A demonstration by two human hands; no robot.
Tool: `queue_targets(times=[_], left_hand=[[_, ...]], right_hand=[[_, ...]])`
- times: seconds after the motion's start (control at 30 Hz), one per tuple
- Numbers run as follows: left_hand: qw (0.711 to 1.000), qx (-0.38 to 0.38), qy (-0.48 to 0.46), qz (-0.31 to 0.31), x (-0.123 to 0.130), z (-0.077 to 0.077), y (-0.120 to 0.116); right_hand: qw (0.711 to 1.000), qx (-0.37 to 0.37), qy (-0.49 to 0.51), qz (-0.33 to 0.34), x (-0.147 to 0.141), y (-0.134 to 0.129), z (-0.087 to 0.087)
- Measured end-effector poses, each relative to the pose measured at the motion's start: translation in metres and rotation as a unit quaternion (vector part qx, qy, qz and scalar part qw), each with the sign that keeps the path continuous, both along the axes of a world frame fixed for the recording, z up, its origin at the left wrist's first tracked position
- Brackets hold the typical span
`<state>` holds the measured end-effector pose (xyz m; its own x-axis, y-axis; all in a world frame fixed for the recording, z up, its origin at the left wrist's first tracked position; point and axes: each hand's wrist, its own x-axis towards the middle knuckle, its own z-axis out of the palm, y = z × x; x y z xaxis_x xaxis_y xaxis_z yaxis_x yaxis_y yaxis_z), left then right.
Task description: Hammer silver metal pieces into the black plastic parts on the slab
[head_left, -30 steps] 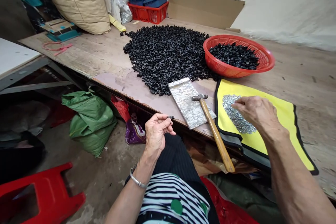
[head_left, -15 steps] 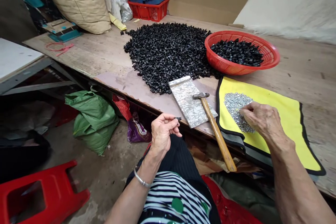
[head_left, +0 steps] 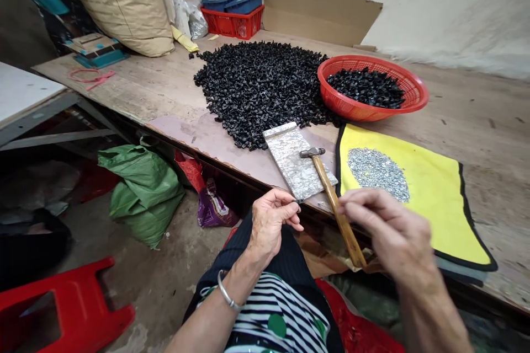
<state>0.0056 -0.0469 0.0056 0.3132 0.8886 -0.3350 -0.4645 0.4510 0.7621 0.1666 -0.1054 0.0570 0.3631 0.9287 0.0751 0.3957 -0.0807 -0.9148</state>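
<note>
- The left hand (head_left: 270,222) is closing around 1 small black piece (head_left: 298,202), gripping it between thumb and fingertips just in front of the table (head_left: 476,116) edge.
- The small black piece is showing only as a dark tip beyond the fingertips, and the rest of it is hidden.
- The right hand (head_left: 387,226) is hanging blurred over the table edge, about level with the left hand and well apart from it, with its fingers drawn together in a pinch. I cannot tell whether it is gripping anything.
- Its fingertips (head_left: 343,204) are reaching the wooden-handled hammer (head_left: 336,201), but contact is unclear.
- The hammer is resting with its steel head on a mottled grey slab (head_left: 285,157), and its handle is running past the slab and over the table edge.
- A heap of small silver pieces (head_left: 376,174) is lying on a yellow mat with a black border (head_left: 439,215), just beyond the right hand.
- A large pile of black pieces (head_left: 256,94) is spreading across the table behind the slab.
- A red plastic basket (head_left: 418,91) is standing beside the pile, holding more black pieces (head_left: 366,88).
- A metal bangle (head_left: 226,291) is circling the left wrist.
</note>
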Motion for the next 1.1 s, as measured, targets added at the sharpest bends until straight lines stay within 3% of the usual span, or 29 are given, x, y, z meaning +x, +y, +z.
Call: queue_targets(times=[0.07,0.13,0.3,0.7,1.1], left_hand=[[1.0,0.0,-0.008,-0.004,-0.001,0.002,-0.001],[1.0,0.001,-0.013,-0.006,-0.002,0.003,-0.002],[1.0,0.005,-0.006,0.011,-0.008,0.004,-0.004],[1.0,0.003,0.031,0.002,-0.012,-0.002,-0.003],[0.999,0.016,0.036,-0.036,-0.016,-0.008,0.0]], right_hand=[[0.997,-0.001,0.068,0.043,-0.027,-0.002,-0.011],[0.994,0.009,0.102,0.026,-0.044,0.001,-0.024],[0.992,0.026,0.124,0.004,-0.055,0.013,-0.04],[0.994,0.007,0.106,0.01,-0.054,0.018,-0.048],[0.996,0.05,-0.05,0.063,-0.047,0.02,-0.046]])
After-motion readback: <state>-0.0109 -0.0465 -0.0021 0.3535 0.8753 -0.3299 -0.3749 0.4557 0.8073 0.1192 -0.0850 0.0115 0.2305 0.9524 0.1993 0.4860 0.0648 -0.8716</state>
